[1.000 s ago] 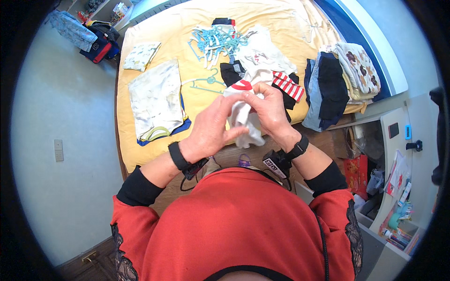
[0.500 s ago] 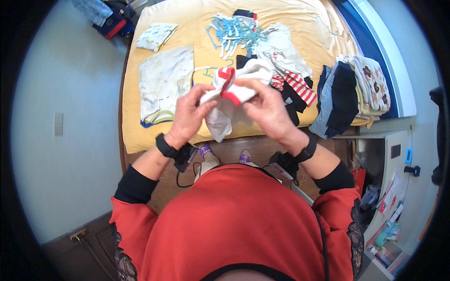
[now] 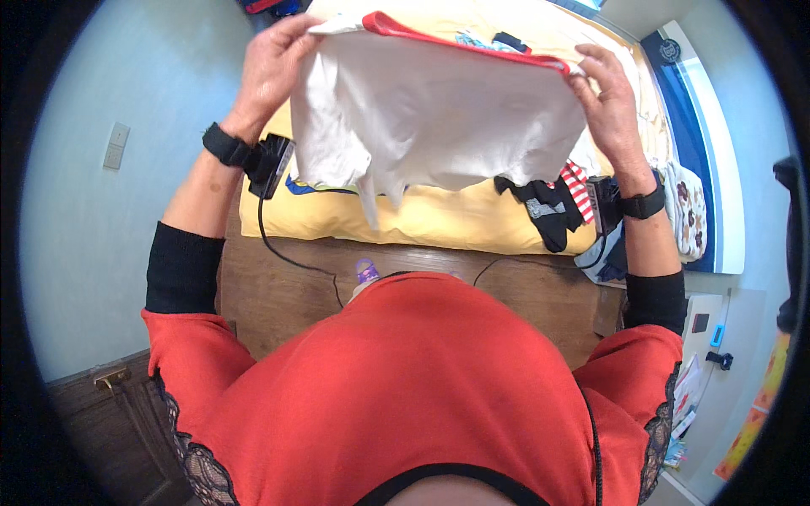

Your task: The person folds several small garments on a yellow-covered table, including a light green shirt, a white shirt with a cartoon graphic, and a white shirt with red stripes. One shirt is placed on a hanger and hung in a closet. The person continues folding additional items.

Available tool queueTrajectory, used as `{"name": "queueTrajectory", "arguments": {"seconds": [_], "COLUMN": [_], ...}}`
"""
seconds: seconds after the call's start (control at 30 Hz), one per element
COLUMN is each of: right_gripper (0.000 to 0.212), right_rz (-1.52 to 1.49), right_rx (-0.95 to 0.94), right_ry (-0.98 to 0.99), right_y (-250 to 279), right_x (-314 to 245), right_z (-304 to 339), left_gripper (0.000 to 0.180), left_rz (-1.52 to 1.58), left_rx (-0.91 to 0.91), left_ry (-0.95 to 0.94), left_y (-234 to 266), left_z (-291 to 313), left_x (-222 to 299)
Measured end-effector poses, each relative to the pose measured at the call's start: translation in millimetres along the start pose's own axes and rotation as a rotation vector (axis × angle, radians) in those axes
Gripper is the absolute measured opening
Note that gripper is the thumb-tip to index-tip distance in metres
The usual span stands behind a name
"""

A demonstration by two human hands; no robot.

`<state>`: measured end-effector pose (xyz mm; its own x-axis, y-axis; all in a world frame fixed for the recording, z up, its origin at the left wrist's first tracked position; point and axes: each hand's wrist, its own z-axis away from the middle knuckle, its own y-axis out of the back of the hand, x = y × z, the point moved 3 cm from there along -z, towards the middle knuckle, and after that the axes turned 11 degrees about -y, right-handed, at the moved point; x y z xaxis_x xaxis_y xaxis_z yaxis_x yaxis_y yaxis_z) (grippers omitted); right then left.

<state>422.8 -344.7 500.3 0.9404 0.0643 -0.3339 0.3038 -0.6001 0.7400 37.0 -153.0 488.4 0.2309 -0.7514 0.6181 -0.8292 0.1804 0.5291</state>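
Observation:
A white garment with red edging hangs stretched wide above the bed; whether it is a shirt or something else I cannot tell. My left hand pinches its upper left corner between thumb and fingers. At the opposite end of the red edge, my right hand grips the other corner, its upper fingers partly raised. The cloth sags between them, its lower hem uneven. Behind it, most of the bed's middle is hidden, and only a bit of the light blue hangers shows above the red edge.
The bed has a yellow sheet. A black garment and a red-and-white striped one lie at its right front. Folded laundry is piled beside the blue-and-white bed end. A dark door stands lower left.
Both hands have lifted and spread far apart. The white garment, bunched up before, is now opened out between them and covers much of the bed from view.

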Motion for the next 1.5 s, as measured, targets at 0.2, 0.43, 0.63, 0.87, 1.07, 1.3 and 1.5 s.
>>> {"name": "queueTrajectory", "arguments": {"seconds": [0.2,0.43,0.63,0.87,1.07,1.3,1.5], "right_gripper": [0.027,0.025,0.034,0.030,0.025,0.027,0.020], "right_rz": [-0.413,-0.135,0.090,0.097,-0.315,-0.482,0.255], "right_rx": [-0.003,-0.136,-0.412,-0.300,-0.300,0.328,-0.412], "right_ry": [-0.249,-0.093,-0.094,-0.324,-0.624,-0.187,-0.152], "right_y": [-47,-32,-64,-71,-94,-50,-95], "right_x": [-66,-131,-133,-97,-62,-108,-125], "right_z": [-29,-40,-18,-9,-27,-61,-31], "left_gripper": [0.023,0.021,0.019,0.014,0.013,0.024,0.026], "left_rz": [-0.362,0.266,0.264,0.280,-0.032,-0.293,-0.349], "left_rx": [-0.010,0.155,0.152,0.052,-0.091,0.039,-0.239], "left_ry": [-0.166,-0.043,-0.216,-0.379,-0.284,-0.274,-0.018], "left_y": [74,124,137,157,194,231,210], "left_z": [2,-15,-44,-62,-60,-39,20], "left_x": [-31,-54,-73,-22,7,21,-50]}}
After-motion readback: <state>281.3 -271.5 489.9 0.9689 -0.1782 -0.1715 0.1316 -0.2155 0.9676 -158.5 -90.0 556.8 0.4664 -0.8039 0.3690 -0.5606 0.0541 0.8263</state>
